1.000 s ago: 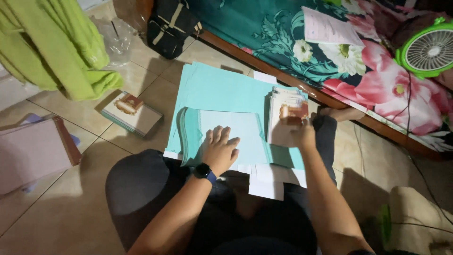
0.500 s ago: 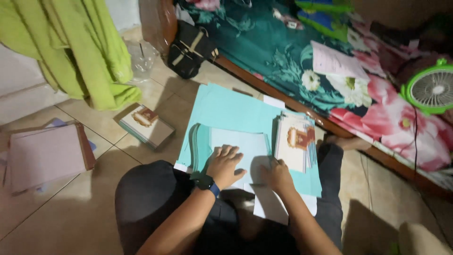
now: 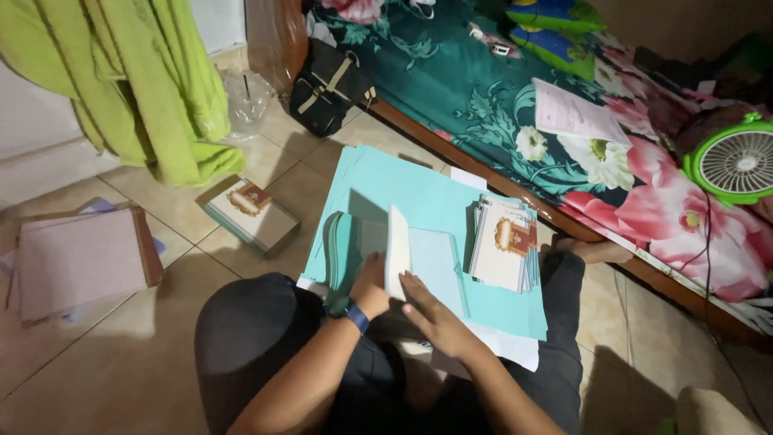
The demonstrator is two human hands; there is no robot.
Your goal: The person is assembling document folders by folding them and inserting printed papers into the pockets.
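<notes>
Your left hand (image 3: 372, 292) had shifted off the flat sheet and gripped the pale card (image 3: 397, 251), now raised on edge over the teal folder (image 3: 419, 201). Your right hand (image 3: 435, 318), which had left the card stack (image 3: 503, 246), rested open beside it, holding nothing.

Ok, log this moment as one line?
left hand: holding white sheet upright | right hand: flat on teal paper | card stack: right of sheet, untouched
</notes>
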